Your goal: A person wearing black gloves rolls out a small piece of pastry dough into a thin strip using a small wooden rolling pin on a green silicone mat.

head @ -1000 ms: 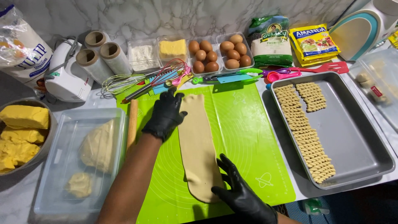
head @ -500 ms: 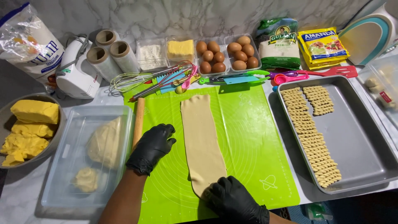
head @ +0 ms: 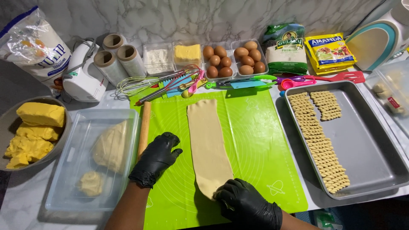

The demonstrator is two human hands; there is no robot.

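Dough strip (head: pixel 208 142): laid flat and lengthwise on the green mat (head: pixel 255 145), its far end near the utensils, its near end under the right hand.
Right hand (head: pixel 249 204): black-gloved, rested on the near end of the strip; the fingers (head: pixel 226 196) are curled down onto the dough edge, but whether it is pinched or only pressed cannot be told.
Left hand (head: pixel 156 158): black-gloved, set on the mat just left of the strip, fingers loosely spread and released, nothing grasped; the rolling pin (head: pixel 144 127) is touched or nearly touched by its outer side.
Rolling pin: wooden, laid along the mat's left edge, beside the clear tub (head: pixel 68 187).
Clear tub: placed left of the mat, with two lumps of dough (head: pixel 110 147) held inside.
Bowl (head: pixel 64 136): seen at the far left of the desk (head: pixel 21 204), filled with yellow butter blocks (head: pixel 40 114).
Tray (head: pixel 370 149): grey metal, set right of the mat; rows of small ridged dough pieces (head: pixel 319 140) are lined along its left side.
Back row: a hand mixer (head: pixel 83 79), three film rolls (head: pixel 117 57), a whisk (head: pixel 136 85), coloured spoons and scrapers (head: pixel 187 81), eggs (head: pixel 232 59) in two trays, and packets are ranged against the marble wall.
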